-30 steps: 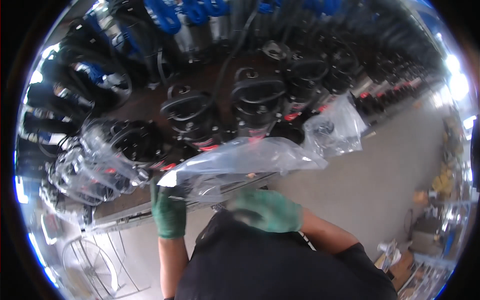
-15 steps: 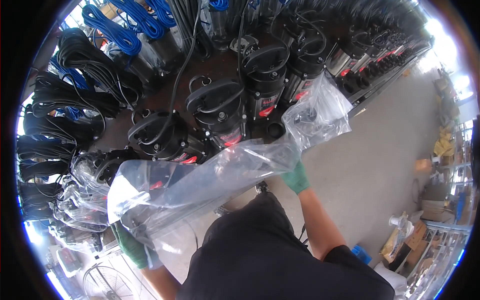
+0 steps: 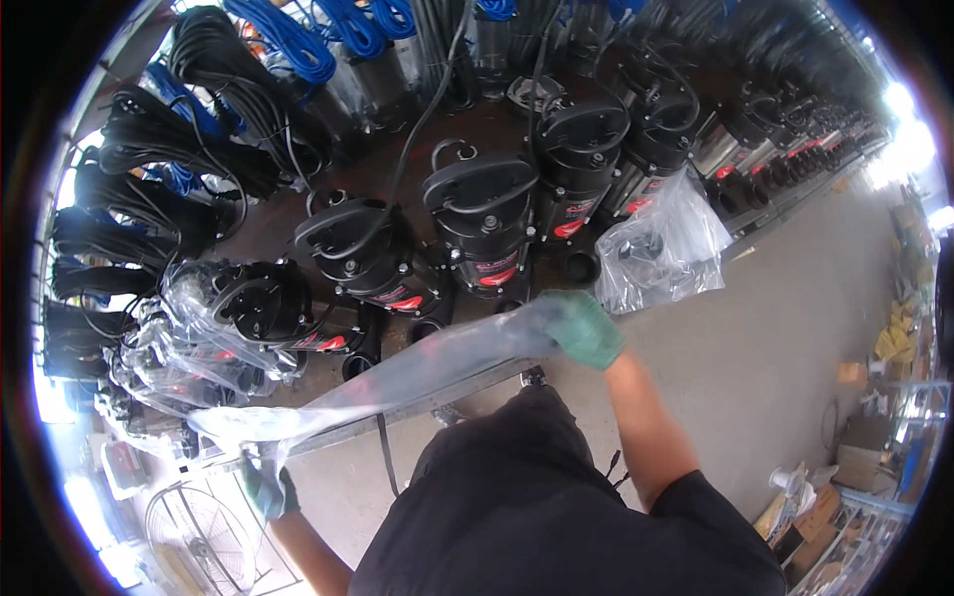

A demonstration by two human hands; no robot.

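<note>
A long clear plastic bag (image 3: 437,358) is stretched in the air between my hands, in front of the bench. My right hand (image 3: 588,333), in a green glove, is closed on its right end. At the lower left my gloved left hand (image 3: 266,487) grips the other end; its fingers are partly behind the plastic. Behind the bag stand several black and steel submersible pumps with red labels. One pump (image 3: 487,223) is near the middle, and another pump (image 3: 368,258) is left of it. Another clear bag (image 3: 664,248) lies at the bench edge beyond my right hand.
Pumps in crumpled plastic (image 3: 179,348) crowd the bench's left end. Coils of black cable (image 3: 224,79) and blue rope (image 3: 283,40) fill the back. A floor fan (image 3: 204,536) stands at lower left. Boxes (image 3: 820,512) and shelving line the right side.
The bag has been pulled narrower and lower, uncovering the pumps at left. My right hand has risen slightly, and my left hand is a little lower in view. The view has shifted left.
</note>
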